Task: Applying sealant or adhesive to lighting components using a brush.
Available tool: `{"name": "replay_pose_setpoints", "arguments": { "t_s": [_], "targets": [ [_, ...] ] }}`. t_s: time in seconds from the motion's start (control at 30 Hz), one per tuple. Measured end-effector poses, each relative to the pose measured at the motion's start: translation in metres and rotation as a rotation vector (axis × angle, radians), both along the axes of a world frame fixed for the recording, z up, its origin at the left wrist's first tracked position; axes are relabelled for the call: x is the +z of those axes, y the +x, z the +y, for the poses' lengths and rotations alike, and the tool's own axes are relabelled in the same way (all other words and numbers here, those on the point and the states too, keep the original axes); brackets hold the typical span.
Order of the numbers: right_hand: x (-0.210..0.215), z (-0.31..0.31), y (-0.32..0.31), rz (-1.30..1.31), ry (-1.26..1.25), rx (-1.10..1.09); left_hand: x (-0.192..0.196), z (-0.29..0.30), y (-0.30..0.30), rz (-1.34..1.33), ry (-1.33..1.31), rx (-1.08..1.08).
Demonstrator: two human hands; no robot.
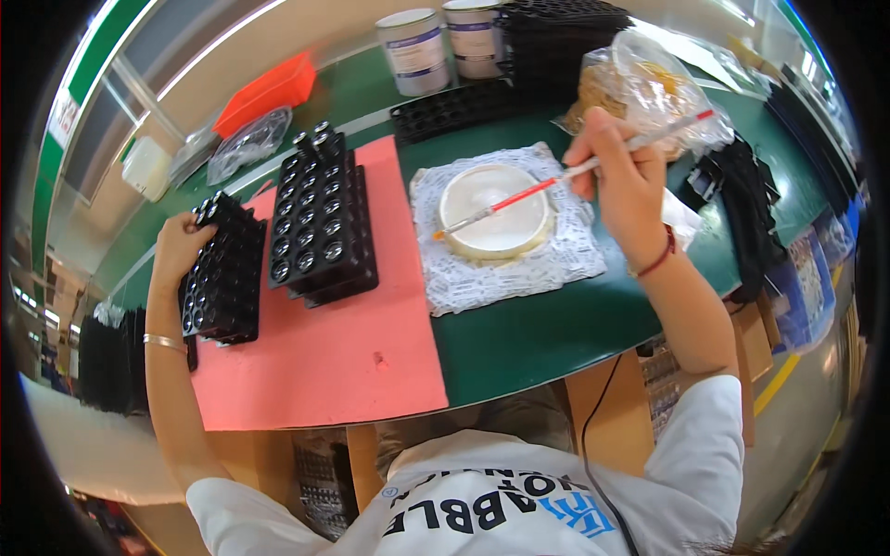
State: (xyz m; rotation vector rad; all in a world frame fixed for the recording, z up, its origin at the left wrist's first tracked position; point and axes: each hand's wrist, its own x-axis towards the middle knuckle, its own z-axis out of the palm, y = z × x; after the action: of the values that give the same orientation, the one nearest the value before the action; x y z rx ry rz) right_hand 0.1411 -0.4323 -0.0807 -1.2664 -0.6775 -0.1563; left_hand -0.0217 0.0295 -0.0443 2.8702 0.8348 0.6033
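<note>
- The white shirt [482,500] sits lowest, at the bench [547,334] edge.
- Right hand [623,181] pinches a thin stick [556,181], tip in the white dish [496,211]; steady, light dipping seems best.
- Left hand [179,246] rests half-curled on a black tray [222,278].
- A second tray [323,227] lies between; cans [445,46] and a bag [649,88] crowd behind.
</note>
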Motion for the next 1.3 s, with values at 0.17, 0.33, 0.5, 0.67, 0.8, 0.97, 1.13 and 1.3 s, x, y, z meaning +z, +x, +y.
{"name": "replay_pose_setpoints", "arguments": {
  "t_s": [0.17, 0.33, 0.5, 0.67, 0.8, 0.97, 1.13, 1.3],
  "targets": [
    [0.005, -0.002, -0.001, 0.026, -0.002, -0.004, 0.002, 0.001, -0.003, 0.026, -0.033, 0.012],
    [0.004, -0.006, 0.005, -0.003, -0.009, -0.019, -0.002, 0.015, 0.000, -0.004, -0.101, -0.004],
    [-0.001, -0.004, 0.012, -0.004, -0.029, -0.040, 0.002, 0.013, 0.004, 0.027, -0.093, -0.042],
    [-0.006, 0.004, 0.019, 0.002, -0.010, -0.045, 0.003, 0.026, -0.002, 0.035, -0.007, -0.107],
    [-0.006, 0.002, 0.020, 0.013, -0.031, -0.107, -0.005, 0.028, 0.001, 0.033, -0.069, -0.080],
    [-0.008, 0.004, 0.019, 0.041, -0.024, -0.113, 0.000, 0.020, -0.005, 0.034, -0.013, -0.050],
    [-0.014, 0.009, 0.019, -0.010, -0.065, -0.139, 0.008, 0.011, -0.005, 0.125, -0.044, -0.033],
    [-0.011, 0.011, 0.018, 0.005, -0.065, -0.138, 0.011, 0.011, -0.012, 0.070, -0.107, -0.061]
  ]
}}
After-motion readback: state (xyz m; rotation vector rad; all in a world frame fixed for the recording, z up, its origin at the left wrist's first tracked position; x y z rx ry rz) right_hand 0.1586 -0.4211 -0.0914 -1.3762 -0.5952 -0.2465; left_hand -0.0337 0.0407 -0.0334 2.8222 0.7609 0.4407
